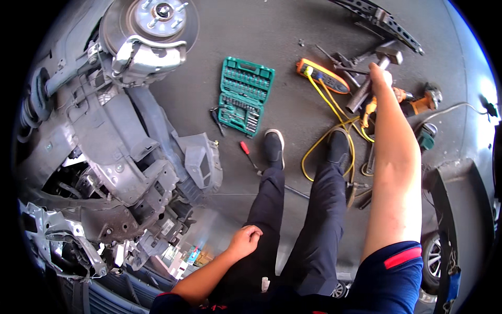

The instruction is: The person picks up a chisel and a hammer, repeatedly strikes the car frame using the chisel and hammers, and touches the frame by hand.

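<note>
My right arm reaches out to the far right, where my right hand (380, 78) is closed round the handle of a hammer (390, 56) with a blocky metal head. The handle slants down toward the floor, among tools lying close together. Beside it lie an orange power strip (323, 76) with yellow cords plugged in and an orange power tool (420, 104). My left hand (246, 240) rests on my left thigh, its fingers curled and nothing visible in them.
A green socket set case (246, 97) lies unfolded, near a ratchet (217, 122) and a red-handled screwdriver (246, 149). Stripped car bodywork with a brake disc (151, 26) fills the left. Yellow cord (306, 159) loops round my right foot. A curved dark panel (463, 209) stands at right.
</note>
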A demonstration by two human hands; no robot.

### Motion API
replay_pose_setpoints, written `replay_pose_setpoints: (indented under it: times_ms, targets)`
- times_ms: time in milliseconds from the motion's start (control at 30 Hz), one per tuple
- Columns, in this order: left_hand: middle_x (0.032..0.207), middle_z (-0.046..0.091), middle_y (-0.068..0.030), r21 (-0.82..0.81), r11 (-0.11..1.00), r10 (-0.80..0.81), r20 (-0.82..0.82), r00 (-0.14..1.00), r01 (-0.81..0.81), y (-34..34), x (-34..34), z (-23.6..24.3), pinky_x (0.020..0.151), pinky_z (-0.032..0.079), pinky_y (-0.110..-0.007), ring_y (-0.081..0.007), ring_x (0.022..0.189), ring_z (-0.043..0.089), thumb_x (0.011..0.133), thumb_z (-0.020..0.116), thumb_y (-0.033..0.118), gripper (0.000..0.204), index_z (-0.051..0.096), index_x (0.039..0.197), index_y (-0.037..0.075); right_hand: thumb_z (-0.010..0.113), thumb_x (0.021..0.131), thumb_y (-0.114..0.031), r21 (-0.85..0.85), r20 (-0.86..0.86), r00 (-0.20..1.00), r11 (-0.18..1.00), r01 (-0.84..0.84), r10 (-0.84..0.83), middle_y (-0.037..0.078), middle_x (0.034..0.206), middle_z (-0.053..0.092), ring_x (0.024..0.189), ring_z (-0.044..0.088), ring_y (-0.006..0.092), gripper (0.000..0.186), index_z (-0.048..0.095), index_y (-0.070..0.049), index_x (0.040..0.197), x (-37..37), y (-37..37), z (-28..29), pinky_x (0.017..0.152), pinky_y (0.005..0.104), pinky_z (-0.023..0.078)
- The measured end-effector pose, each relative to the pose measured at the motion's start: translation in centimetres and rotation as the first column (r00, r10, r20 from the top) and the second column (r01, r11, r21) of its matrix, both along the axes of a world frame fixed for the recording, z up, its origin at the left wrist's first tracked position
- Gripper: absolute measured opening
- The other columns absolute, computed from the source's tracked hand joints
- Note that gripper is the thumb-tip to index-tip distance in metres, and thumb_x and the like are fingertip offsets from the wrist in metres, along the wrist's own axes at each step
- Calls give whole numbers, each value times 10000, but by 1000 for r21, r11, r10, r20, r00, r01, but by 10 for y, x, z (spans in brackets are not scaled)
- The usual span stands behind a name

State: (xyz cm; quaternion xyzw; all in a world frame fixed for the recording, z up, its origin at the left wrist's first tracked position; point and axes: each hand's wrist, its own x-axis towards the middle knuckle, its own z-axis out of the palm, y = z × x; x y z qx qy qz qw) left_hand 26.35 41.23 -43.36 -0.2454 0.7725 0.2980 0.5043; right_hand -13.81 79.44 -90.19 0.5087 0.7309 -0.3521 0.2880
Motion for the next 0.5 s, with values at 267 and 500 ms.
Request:
replay_pose_setpoints:
  times_ms: [267,500]
  targets:
    - [942,739,-125,-16,999,30,23,999,-29,2,-2,2,801,560,-388,-306,886,717,976,603,112,136,716,965,36,793,835,-382,80,-83,995,996,-41,47,192,1066,732,935,690,268,623,693,132,1174,35,52,-51,825,410,535]
    - [998,743,-142,-7,1000,28,-7,1000,-28,11,-11,24,882,560,-433,-344,988,712,973,585,150,161,705,995,45,711,849,-348,283,-185,806,816,-504,562,307,1308,655,1188,645,452,603,647,50,1298,58,2,11,1043,490,506]
